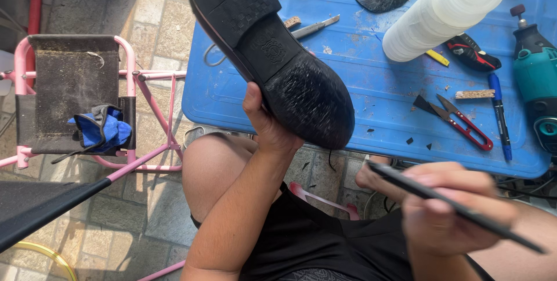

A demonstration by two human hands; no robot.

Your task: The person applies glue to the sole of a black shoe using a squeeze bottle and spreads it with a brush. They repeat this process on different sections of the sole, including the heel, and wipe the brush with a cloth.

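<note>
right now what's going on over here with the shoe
A person's left hand holds a black leather shoe sole-up over the edge of a blue plastic table; the front of the sole looks scuffed. The right hand grips a thin dark flat tool nearby, apart from the shoe. Red-handled snips lie on the table.

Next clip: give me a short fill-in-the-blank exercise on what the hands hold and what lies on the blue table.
1. The left hand holds a black shoe with its ____ facing the camera.
2. The right hand holds a thin ____ tool.
3. The thread snips on the blue table have ____ handles.
4. Blue gloves lie on the ____ folding stool.

Missing words: sole; black; red; pink
</note>
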